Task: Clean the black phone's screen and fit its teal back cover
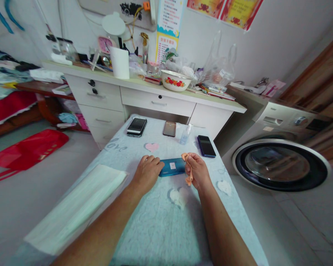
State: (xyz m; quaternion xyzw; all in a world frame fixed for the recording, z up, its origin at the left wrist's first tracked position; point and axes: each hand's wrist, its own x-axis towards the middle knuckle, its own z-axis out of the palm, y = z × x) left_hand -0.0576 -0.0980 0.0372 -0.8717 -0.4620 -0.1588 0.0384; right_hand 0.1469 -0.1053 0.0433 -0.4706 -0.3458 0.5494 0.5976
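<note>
A blue smartphone (169, 171) lies back side up on the cloth-covered table, with a small pale sticker on it. My left hand (147, 170) grips its left end, fingers curled and thumb at the edge. Bunched in the closed fingers of my right hand (198, 169) is an orange cloth (189, 179), held at the phone's right end; whether it touches the phone I cannot tell. Beyond them stands a clear spray bottle (185, 136), with a phone case (170, 129) to its left and a dark phone (206, 146) to its right.
Stacked phones (137, 126) rest at the table's far left corner. A folded pale cloth (80, 207) lies along the left side. Behind is a white desk (158, 99) bearing an enamel bowl (175, 80) and a paper roll (120, 63). A washing machine (280, 147) stands to the right.
</note>
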